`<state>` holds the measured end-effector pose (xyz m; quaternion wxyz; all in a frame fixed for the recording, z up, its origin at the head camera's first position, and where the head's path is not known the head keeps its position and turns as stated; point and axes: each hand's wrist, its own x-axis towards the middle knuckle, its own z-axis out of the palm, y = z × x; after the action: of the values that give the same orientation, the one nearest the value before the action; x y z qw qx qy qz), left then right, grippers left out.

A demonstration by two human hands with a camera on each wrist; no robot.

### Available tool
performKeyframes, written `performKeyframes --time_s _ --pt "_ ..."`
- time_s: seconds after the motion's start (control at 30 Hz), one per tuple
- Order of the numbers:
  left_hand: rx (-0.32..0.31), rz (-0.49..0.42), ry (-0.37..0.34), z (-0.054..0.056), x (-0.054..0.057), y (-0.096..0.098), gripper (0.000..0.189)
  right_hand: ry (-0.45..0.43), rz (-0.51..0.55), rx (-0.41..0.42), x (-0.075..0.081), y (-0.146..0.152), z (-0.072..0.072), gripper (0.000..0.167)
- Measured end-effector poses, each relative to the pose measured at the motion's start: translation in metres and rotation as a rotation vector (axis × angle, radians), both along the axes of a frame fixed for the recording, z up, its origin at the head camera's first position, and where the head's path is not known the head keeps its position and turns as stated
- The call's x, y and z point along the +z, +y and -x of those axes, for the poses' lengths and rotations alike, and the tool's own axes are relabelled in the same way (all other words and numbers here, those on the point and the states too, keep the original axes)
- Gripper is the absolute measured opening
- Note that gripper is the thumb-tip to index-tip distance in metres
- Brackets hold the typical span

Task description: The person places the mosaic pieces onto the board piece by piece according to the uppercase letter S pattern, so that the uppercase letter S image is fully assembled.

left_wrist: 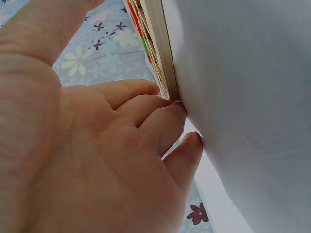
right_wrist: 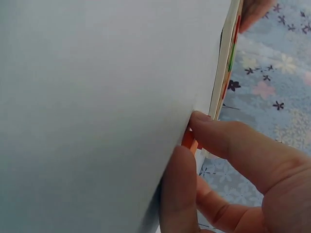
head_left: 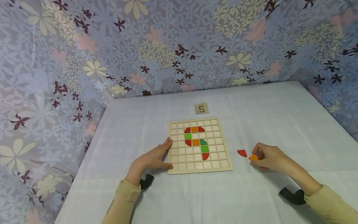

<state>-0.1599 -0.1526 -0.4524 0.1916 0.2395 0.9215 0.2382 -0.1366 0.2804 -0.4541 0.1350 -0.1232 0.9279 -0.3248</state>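
A wooden grid board [head_left: 200,171] lies on the white-covered table. Red quarter-circles, orange squares, green squares and one green quarter-circle form a curved figure in its cells. My left hand [head_left: 152,158] is at the board's left side, fingers extended and spread, with fingertips and thumb against the rim. To the right of the board, my right hand [head_left: 272,158] pinches an orange square tile [head_left: 253,157] between thumb and fingers, low at the table surface. The right wrist view shows the tile's orange edge [right_wrist: 187,139] between the fingertips. A red quarter-circle tile [head_left: 242,153] lies just left of that hand.
Behind the board lies a small pattern card [head_left: 201,108] showing a similar figure on a grid. A flower-patterned cloth [head_left: 167,46] hangs behind and beside the table. Black wrist devices [head_left: 292,196] sit under both wrists.
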Motion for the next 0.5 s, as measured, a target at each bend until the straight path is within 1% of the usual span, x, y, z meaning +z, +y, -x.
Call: performKeyframes --time_s 0.1,0.23,0.33,0.43,0.5 --pt "0.002 -0.006 -0.005 0.0 0.0 0.0 0.1 0.008 -0.015 0.008 0.0 -0.001 0.001 0.033" --pt "0.007 -0.008 -0.016 -0.001 0.001 0.0 0.1 0.027 0.001 0.008 0.004 0.002 0.002 0.028" --pt "0.005 -0.005 -0.02 0.0 0.001 0.0 0.1 0.106 0.031 -0.007 0.014 0.006 0.006 0.026" --pt "0.006 -0.001 -0.024 0.001 0.001 -0.001 0.1 0.2 0.067 -0.029 0.029 0.008 0.012 0.027" --pt "0.009 0.001 -0.027 0.001 0.001 -0.001 0.1 0.256 0.11 -0.032 0.039 0.008 0.015 0.027"
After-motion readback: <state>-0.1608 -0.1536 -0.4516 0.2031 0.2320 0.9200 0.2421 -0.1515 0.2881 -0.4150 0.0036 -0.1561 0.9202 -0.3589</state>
